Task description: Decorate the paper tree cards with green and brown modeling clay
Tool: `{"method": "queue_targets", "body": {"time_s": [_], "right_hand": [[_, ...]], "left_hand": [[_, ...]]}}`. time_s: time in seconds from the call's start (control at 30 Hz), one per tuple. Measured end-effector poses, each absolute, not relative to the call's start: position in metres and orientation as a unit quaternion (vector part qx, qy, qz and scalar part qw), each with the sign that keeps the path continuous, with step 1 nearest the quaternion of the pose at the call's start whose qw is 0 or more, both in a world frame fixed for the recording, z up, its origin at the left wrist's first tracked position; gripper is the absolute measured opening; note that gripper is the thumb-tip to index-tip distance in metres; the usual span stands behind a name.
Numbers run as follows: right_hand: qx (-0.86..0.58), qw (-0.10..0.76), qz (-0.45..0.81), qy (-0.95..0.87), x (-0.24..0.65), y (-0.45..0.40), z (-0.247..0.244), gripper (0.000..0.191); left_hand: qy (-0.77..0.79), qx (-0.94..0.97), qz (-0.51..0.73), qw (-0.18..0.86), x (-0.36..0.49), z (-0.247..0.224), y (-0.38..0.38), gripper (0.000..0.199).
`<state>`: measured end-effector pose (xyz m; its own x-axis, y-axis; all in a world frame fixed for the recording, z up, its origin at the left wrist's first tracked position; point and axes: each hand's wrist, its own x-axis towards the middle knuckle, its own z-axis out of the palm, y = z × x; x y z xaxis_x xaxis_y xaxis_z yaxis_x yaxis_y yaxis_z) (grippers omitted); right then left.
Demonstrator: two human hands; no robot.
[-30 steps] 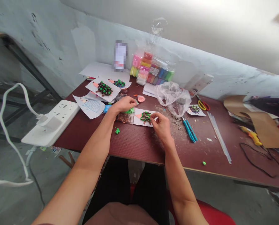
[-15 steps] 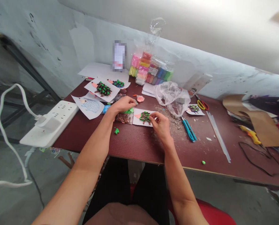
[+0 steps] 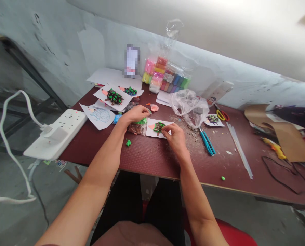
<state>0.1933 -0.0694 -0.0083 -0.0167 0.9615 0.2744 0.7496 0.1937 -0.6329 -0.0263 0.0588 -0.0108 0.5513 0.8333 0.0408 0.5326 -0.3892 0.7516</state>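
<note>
A small white card [image 3: 150, 133] lies in front of me with a hedgehog picture [image 3: 158, 127] on it, made of a pink face, dark seed-like spines and green dots. The bent fingers of my right hand [image 3: 175, 135] pinch together at its right side; what is between them, if anything, is too small to make out. Above an open packet of green clay [image 3: 143, 121] my left hand [image 3: 138, 113] hovers or rests, its fingertips drawn together and their contents hidden. Below it sits a brown clay packet [image 3: 138, 129]. A green clay lump [image 3: 128, 142] lies nearer me.
Other hedgehog cards [image 3: 113, 96] and a blue hedgehog drawing [image 3: 98, 115] are at left, near a white power strip [image 3: 65, 131]. Clay packs [image 3: 157, 73] and a plastic bag [image 3: 189, 106] stand behind. Rightward lie a blue cutter [image 3: 207, 141], scissors [image 3: 222, 114], glue sticks [image 3: 239, 150] and a glue gun [image 3: 275, 147].
My right fingertips have shifted slightly down and left over the hedgehog picture. My left hand stays almost in place. The whole view has moved a little.
</note>
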Motion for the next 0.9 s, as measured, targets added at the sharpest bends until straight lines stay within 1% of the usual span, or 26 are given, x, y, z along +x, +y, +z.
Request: {"method": "queue_targets", "body": {"time_s": [0.23,0.37,0.53,0.67,0.9], "right_hand": [[-0.612,0.323,0.15,-0.706,0.189,-0.07,-0.005,0.011],[-0.595,0.37,0.164,-0.694,0.186,-0.071,-0.002,0.013],[-0.554,0.431,0.24,-0.671,0.177,-0.073,0.002,0.015],[-0.543,0.436,0.279,-0.661,0.172,-0.076,0.003,0.019],[-0.552,0.445,0.269,-0.652,0.175,-0.073,-0.002,0.016]], "left_hand": [[0.423,0.805,0.214,0.358,-0.026,-0.009,0.059,0.031],[0.416,0.787,0.242,0.387,-0.022,-0.005,0.054,0.03],[0.398,0.793,0.247,0.39,-0.007,0.004,0.041,0.029],[0.377,0.814,0.233,0.376,0.008,0.007,0.034,0.032],[0.367,0.83,0.233,0.349,0.021,0.001,0.03,0.036]]}}
